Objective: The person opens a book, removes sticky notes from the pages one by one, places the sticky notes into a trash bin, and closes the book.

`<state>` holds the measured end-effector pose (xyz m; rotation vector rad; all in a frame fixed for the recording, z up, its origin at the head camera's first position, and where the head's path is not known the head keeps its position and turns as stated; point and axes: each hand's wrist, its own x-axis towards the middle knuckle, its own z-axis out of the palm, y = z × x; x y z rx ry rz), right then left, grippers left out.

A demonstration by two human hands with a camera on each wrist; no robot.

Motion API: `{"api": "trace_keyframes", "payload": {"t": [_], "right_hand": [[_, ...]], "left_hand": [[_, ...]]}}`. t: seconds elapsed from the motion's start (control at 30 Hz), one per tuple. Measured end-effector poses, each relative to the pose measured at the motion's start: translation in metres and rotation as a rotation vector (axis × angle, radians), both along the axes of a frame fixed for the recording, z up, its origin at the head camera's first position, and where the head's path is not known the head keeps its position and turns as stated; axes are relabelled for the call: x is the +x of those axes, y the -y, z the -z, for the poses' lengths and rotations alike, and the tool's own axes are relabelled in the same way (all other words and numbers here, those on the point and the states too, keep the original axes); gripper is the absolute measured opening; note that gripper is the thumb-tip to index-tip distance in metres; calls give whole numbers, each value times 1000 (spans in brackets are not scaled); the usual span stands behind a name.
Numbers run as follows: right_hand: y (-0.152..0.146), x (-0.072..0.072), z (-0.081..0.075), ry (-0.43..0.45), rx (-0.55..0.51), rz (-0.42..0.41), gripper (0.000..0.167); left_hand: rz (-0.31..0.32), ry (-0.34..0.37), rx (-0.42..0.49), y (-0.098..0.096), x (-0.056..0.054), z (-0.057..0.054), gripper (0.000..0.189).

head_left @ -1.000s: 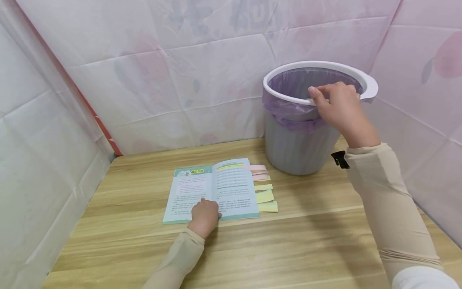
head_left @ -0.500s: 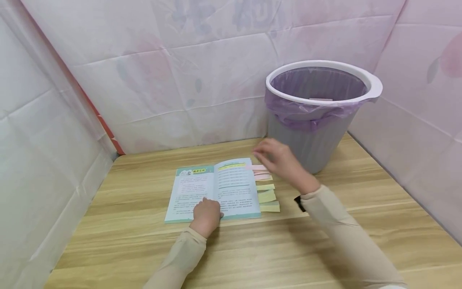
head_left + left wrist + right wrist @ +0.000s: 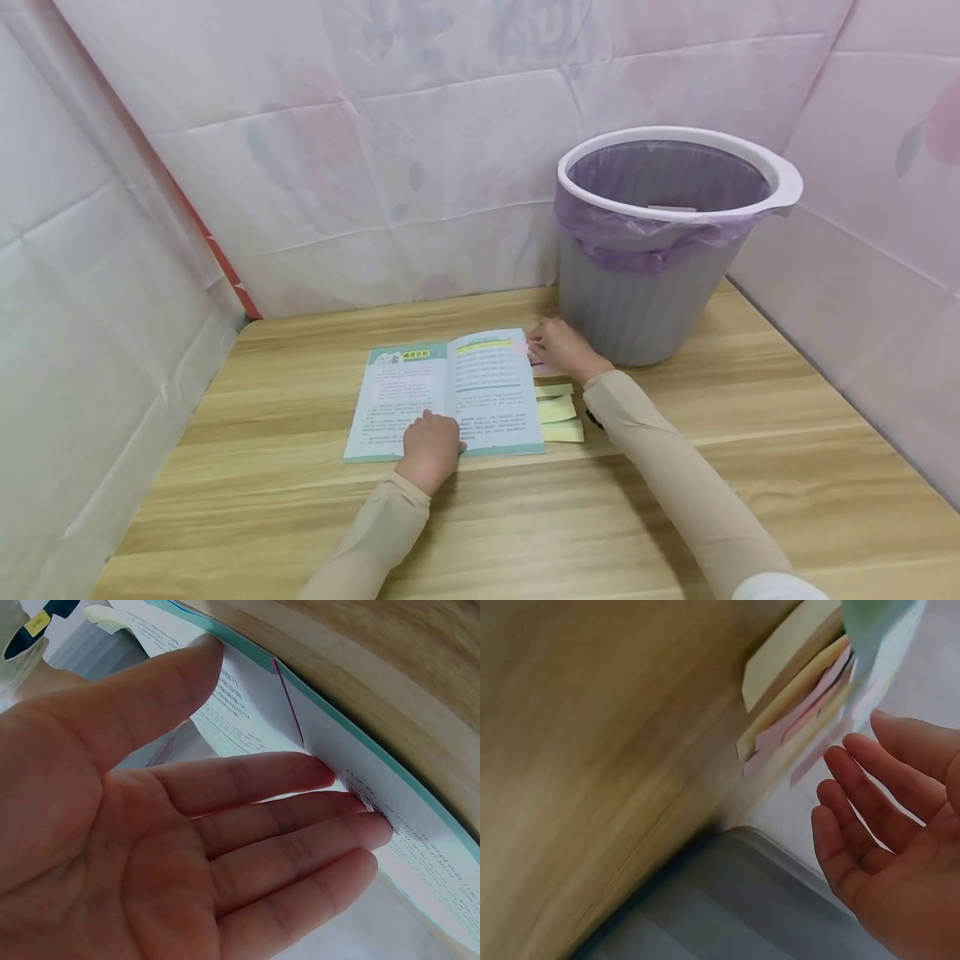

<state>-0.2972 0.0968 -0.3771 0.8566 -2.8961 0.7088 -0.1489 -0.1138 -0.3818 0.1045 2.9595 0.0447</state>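
An open book (image 3: 487,417) with printed pages and teal edges lies on the table. My left hand (image 3: 431,450) rests on its lower middle, near the fold. In the left wrist view the fingers (image 3: 300,847) are extended, their tips at the page. Sticky-note tabs stick out from the book's right side: pink ones (image 3: 810,761) toward the top, then yellow (image 3: 557,408) and green (image 3: 562,431). My right hand (image 3: 564,346) is at the pink tabs and partly covers them. In the right wrist view its fingers are loosely bent, with thumb and index finger apart beside a pink tab.
A grey bin (image 3: 630,308) with a white rim and purple liner (image 3: 600,229) stands behind my right hand. A pale pink strip (image 3: 671,209) shows inside it. Patterned sheets (image 3: 337,208) hang behind and at both sides of the wooden table (image 3: 262,400).
My right hand has moved from the bin's rim down and left to the pink tabs at the book's edge. A pale strip shows inside the bin. My left hand stays on the book.
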Motion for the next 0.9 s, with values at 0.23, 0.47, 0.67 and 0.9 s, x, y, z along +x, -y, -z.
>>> {"api": "trace_keyframes", "payload": {"t": [0.23,0.47,0.67,0.9], "right_hand": [[2,-2,4,-9,43,22,9],[6,-3,8,-35,47,65,6],[6,0,7,-52,40,59,11],[6,3,7,-54,37,43,10]], "left_hand": [[-3,9,-4,-1,0,0,33],[-2,8,-7,-2,1,-2,33],[1,9,-7,-2,1,-3,34],[-9,3,-18,-1,0,-1,35]]}}
